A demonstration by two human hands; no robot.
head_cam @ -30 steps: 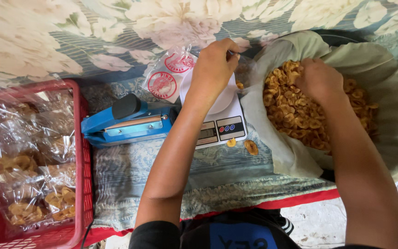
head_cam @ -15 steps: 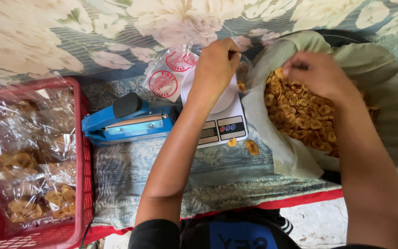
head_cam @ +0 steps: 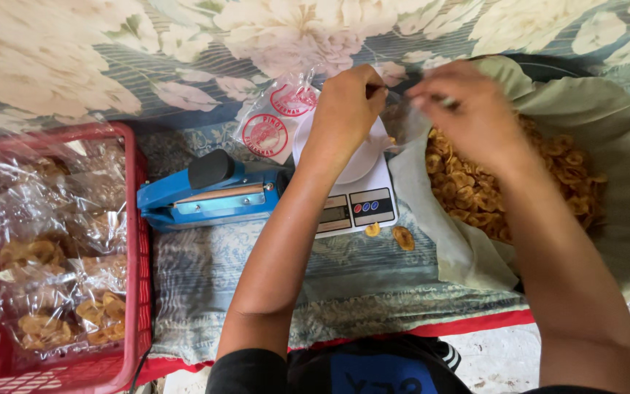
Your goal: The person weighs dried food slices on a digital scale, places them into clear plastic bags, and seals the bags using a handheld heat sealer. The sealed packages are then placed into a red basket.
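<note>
left hand [head_cam: 344, 109]: over the white plate of the digital kitchen scale [head_cam: 351, 191]; grip pinched together on the mouth of a clear plastic bag [head_cam: 395, 120], whose thin film is hard to trace against the cloth.
right hand [head_cam: 468, 113]: blurred, lifted above the chips near the bag mouth; fingers drawn together as if on a few pieces, but i cannot tell what the grip closes on.
banana chips [head_cam: 490, 191]: golden slices heaped in a large tub lined with pale green cloth [head_cam: 621, 146], just right of the scale.
loose chips [head_cam: 403, 237]: two lie off the scale, on the bedding by the liner's edge.
spare bags [head_cam: 278, 120]: clear, with round red stamps, lying behind the scale.
heat sealer [head_cam: 209, 193]: blue with a black knob, touching the scale's left side.
red basket [head_cam: 52, 255]: far left, holding filled clear packs of chips.
risk, spill: the bag is held by one hand only; if its mouth sags, chips would likely fall onto the scale or bedding, as two already have.
risk, weighing: the left hand resting on the plate could skew the reading.
risk, crumbs: brittle slices may snap under a tight pinch.
surface: a soft floral bedspread [head_cam: 96, 66] in cream and grey-blue, red trim at the near edge; it looks yielding, so the scale may not sit level.
room: pale speckled floor shows at lower right; daylight, nothing more visible.
</note>
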